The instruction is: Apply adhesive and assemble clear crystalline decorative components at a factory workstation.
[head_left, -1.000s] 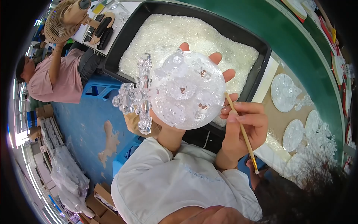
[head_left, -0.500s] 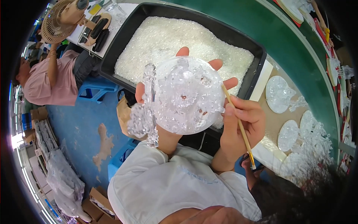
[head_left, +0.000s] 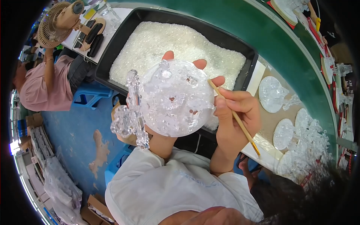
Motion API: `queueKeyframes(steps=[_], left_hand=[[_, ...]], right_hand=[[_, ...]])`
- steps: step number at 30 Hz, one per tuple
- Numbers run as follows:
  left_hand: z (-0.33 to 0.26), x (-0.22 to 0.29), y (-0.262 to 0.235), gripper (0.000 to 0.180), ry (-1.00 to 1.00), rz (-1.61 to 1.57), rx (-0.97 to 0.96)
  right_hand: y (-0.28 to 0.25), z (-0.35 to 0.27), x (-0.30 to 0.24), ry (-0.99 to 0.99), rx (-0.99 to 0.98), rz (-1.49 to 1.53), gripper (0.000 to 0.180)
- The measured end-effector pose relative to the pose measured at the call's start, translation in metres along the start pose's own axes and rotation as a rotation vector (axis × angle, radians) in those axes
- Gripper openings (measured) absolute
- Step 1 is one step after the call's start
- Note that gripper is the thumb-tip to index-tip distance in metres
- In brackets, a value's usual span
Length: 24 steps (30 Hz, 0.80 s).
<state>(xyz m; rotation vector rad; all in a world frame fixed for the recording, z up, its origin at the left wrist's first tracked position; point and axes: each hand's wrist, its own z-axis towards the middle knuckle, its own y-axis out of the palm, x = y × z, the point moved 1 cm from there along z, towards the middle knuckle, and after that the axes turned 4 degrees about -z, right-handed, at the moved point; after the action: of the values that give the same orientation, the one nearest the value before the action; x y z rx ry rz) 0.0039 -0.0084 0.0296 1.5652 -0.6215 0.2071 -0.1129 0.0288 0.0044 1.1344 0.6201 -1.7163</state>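
- Right hand [head_left: 240, 120] pinching a slim brush [head_left: 242, 125], the plain handle end right at the rim of the clear disc [head_left: 174, 99]; the bristles point away, down toward the body.
- Left hand [head_left: 200, 64] cradling the disc from below, fingertips poking past the far rim.
- And the change: just a slight tilt! Half a second ago a thumb showed beside the cross-shaped frame [head_left: 133, 108]; now it no longer shows plainly. A small re-aim, I'd judge — both holds stay the same.
- The disc sits above the near part of a black tray [head_left: 114, 47] of glittering granules [head_left: 157, 41], hiding some of them.
- In the way: that frame, jutting left, masks whatever the thumb is doing — can't tell.
- Farther right, more clear discs [head_left: 284, 134] crowd the brown surface [head_left: 264, 125]; far left, a fan [head_left: 56, 28].
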Motion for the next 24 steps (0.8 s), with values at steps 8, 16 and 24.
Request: queueKeyframes(steps=[8,16,24], left_hand=[[0.017,-0.015,-0.045,0.094,-0.075,-0.572,-0.401],[0.017,-0.019,-0.049,0.094,-0.149,-0.627,-0.47],[0.015,-0.019,-0.045,0.095,-0.204,-0.7,-0.375]], right_hand=[[0.0,-0.001,0.007,0.058,0.0,0.094,0.017],[-0.003,-0.004,0.007,0.058,0.025,0.176,0.016],[-0.006,-0.011,0.0,-0.06,0.078,0.097,0.015]])
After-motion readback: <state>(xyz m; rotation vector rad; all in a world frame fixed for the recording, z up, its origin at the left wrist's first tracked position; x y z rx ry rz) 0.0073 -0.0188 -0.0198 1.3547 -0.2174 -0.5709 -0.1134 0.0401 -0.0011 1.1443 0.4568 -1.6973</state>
